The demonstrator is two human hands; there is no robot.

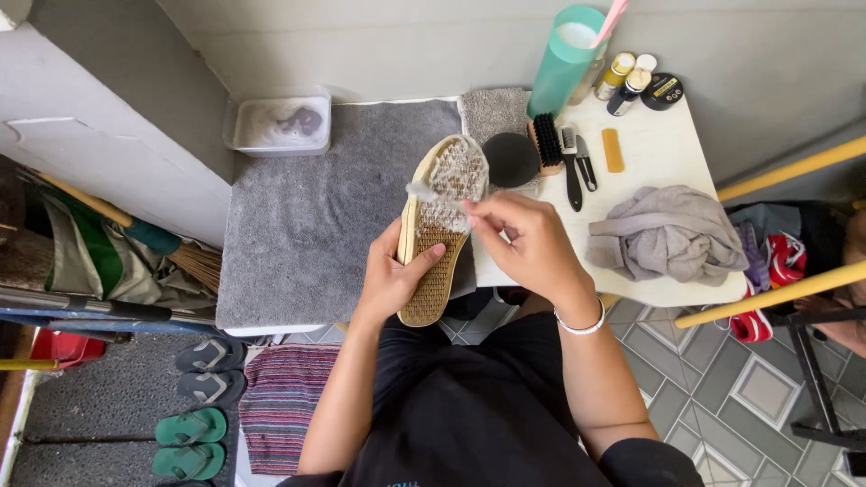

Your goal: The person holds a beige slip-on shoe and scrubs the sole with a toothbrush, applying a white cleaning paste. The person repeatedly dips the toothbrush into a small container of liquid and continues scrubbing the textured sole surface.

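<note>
My left hand (394,278) grips a shoe (439,236) turned sole up, its tan waffle sole foamy at the toe end. My right hand (528,242) pinches the handle of a small brush (431,194) whose blurred white head lies on the soapy part of the sole. The shoe is held above the front edge of a grey towel mat (316,216) on a white table (649,162).
A tub of soapy water (278,124) stands at the back left. Brushes (561,153), a black sponge (511,159), a teal cylinder (566,59), small bottles (627,83) and a grey cloth (665,233) lie on the right. Sandals (191,406) and a striped rug (280,406) are on the floor.
</note>
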